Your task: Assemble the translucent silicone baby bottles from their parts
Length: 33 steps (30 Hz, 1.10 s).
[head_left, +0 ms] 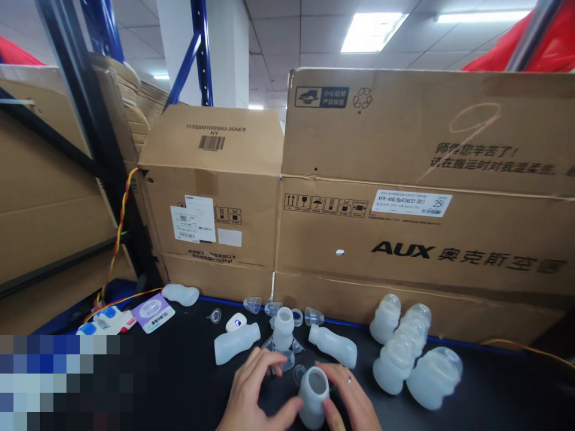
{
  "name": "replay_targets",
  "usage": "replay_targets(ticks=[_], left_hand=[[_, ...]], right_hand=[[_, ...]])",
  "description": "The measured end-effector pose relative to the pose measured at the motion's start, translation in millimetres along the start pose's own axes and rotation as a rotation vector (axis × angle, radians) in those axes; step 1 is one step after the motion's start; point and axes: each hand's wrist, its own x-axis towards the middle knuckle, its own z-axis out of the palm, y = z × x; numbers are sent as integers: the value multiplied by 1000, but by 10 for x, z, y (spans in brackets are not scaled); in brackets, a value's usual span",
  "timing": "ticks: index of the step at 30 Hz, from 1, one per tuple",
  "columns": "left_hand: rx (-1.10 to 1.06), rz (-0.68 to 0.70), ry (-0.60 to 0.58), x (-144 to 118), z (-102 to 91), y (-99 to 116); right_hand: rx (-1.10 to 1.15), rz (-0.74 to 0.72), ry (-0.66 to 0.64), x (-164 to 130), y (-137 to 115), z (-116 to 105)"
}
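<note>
A small frosted white bottle [313,400] stands between my hands, its wide open mouth facing up. My right hand [353,396] grips its right side, fingers at the neck and thumb in front. My left hand [257,389] has its fingers apart; the thumb tip rests at the bottle's left side. Its fingertips are by a clear funnel-like piece [287,361], and I cannot tell whether they touch it. Just behind the bottle lies a clear round piece [299,375]. Farther back, another open frosted bottle [283,329] stands upright among clear plastic parts.
Curved frosted bottles [237,343] [333,346] lie on both sides of the black tabletop [179,383]. Several capped bottles [435,378] cluster at the right. Clear cups [252,305] and a purple card [153,311] lie farther back. Cardboard panels [404,239] wall the rear.
</note>
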Motion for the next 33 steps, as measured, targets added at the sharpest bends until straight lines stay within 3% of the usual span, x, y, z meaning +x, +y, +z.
replay_targets(ticks=[3, 8, 11, 17, 23, 26, 29, 33], left_hand=[[273, 80, 70, 46, -81, 39], [419, 106, -107, 79, -86, -43], [446, 79, -89, 80, -72, -95], [300, -63, -29, 86, -95, -109], [-219, -276, 124, 121, -68, -36], [-372, -280, 187, 81, -37, -19], [-311, -184, 220, 40, -39, 0], [13, -83, 199, 69, -112, 18]], right_hand=[[-91, -4, -32, 42, 0, -77], [-143, -4, -200, 102, -22, -88], [-168, 31, -264, 71, -9, -29], [-123, 111, -272, 25, -40, 28], [-64, 97, -258, 85, -166, -20], [-82, 43, -224, 69, -172, 0], [-113, 50, -216, 44, -168, 13], [-162, 137, -145, 59, -192, -41]])
